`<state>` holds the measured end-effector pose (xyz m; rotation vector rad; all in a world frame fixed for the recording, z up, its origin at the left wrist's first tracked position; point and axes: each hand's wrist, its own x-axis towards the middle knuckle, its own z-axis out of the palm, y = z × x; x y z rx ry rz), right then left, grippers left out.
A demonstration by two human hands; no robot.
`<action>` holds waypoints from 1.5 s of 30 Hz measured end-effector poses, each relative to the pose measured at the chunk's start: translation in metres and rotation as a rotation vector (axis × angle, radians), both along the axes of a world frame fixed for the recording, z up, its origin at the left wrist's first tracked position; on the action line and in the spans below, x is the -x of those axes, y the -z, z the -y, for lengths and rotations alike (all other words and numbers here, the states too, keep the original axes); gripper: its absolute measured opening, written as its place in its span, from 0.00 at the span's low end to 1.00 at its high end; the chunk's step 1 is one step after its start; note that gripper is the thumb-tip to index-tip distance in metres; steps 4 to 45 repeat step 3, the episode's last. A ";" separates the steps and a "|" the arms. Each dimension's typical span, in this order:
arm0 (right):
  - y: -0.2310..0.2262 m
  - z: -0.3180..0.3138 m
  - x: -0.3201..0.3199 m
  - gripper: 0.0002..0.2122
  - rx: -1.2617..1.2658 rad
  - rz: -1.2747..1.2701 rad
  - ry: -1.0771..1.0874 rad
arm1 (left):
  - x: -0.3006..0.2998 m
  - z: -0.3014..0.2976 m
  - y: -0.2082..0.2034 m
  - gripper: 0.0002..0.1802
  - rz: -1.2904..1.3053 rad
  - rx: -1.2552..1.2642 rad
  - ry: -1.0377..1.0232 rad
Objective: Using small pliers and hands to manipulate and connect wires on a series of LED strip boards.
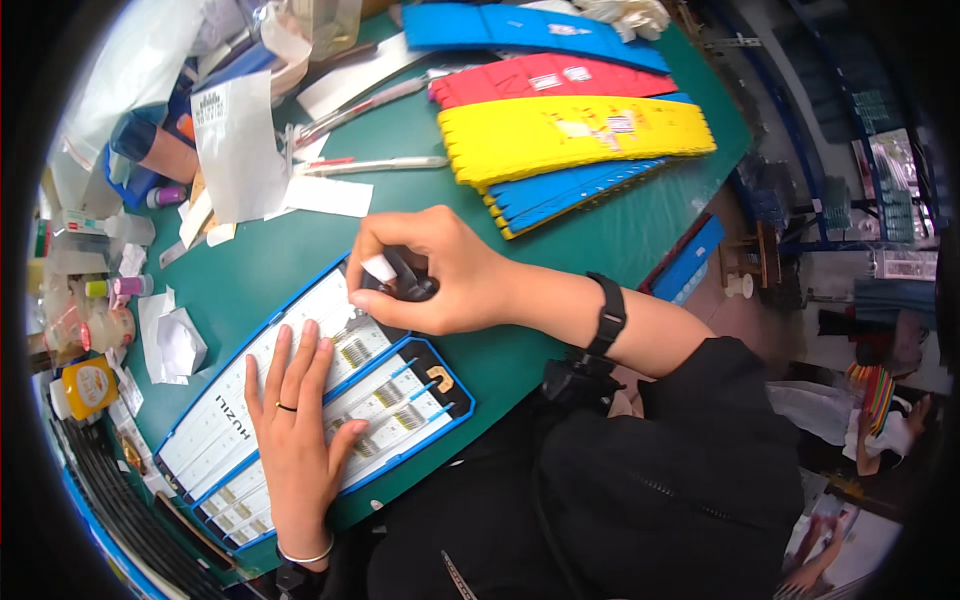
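My left hand [297,425] lies flat, fingers spread, on a long blue tray [420,352] that holds white strips with small metal parts. It presses the strips down near the tray's middle. My right hand [430,275] is curled around a small black tool with a white tip [392,275], held just above the tray's far end. A ring sits on my left hand and a black band on my right wrist.
Blue, red and yellow toothed plastic strips [570,135] are stacked at the back of the green table [270,260]. Papers, pens, small bottles and bags crowd the left side [130,250]. Blue racks stand to the right, off the table.
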<state>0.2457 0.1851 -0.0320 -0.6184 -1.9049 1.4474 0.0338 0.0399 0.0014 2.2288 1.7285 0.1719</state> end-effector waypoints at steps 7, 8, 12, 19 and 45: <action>-0.031 -0.004 -0.016 0.09 0.069 -0.176 -0.010 | 0.002 0.002 0.005 0.41 0.055 -0.039 0.002; -0.031 -0.004 -0.016 0.09 0.069 -0.176 -0.010 | 0.002 0.002 0.005 0.41 0.055 -0.039 0.002; -0.031 -0.004 -0.016 0.09 0.069 -0.176 -0.010 | 0.002 0.002 0.005 0.41 0.055 -0.039 0.002; -0.031 -0.004 -0.016 0.09 0.069 -0.176 -0.010 | 0.002 0.002 0.005 0.41 0.055 -0.039 0.002; -0.031 -0.004 -0.016 0.09 0.069 -0.176 -0.010 | 0.002 0.002 0.005 0.41 0.055 -0.039 0.002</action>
